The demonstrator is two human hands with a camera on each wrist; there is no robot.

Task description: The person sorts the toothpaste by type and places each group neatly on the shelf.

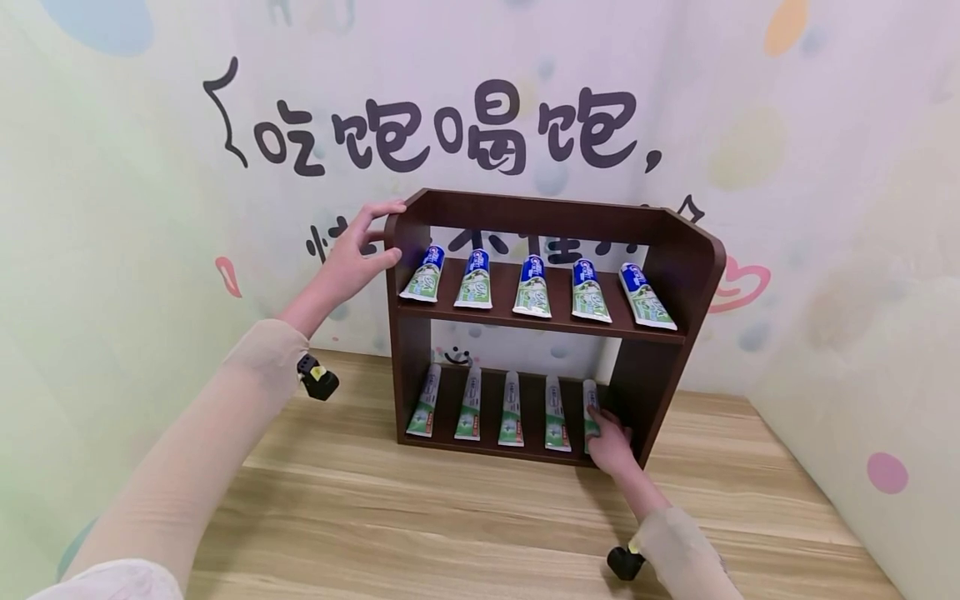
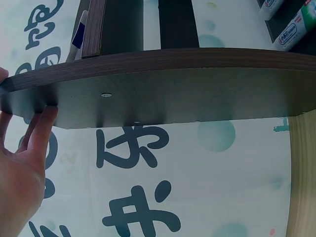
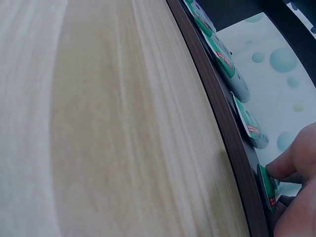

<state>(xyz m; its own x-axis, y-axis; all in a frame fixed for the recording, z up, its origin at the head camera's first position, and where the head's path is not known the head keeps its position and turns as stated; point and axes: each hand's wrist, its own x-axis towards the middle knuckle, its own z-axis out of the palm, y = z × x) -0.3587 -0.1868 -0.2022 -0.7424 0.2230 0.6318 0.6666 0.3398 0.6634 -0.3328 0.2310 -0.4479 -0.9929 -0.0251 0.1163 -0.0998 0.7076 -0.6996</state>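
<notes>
A dark brown two-tier shelf stands against the wall. My left hand holds its upper left corner; the left wrist view shows fingertips on the outer face and front edge of the side panel. At the lower right, my right hand pinches the lower end of a green-and-white toothpaste tube. In the right wrist view, its thumb and fingers close about the tube's green end, which lies at the shelf's front edge. Part of that tube is hidden by the hand.
Several similar green-and-white tubes lie spaced along the lower tier, leaning back. Above them, several toothpaste tubes with blue tops lie on the upper tier; the rightmost is slanted. The wood-grain table spreads in front; a printed wall stands behind.
</notes>
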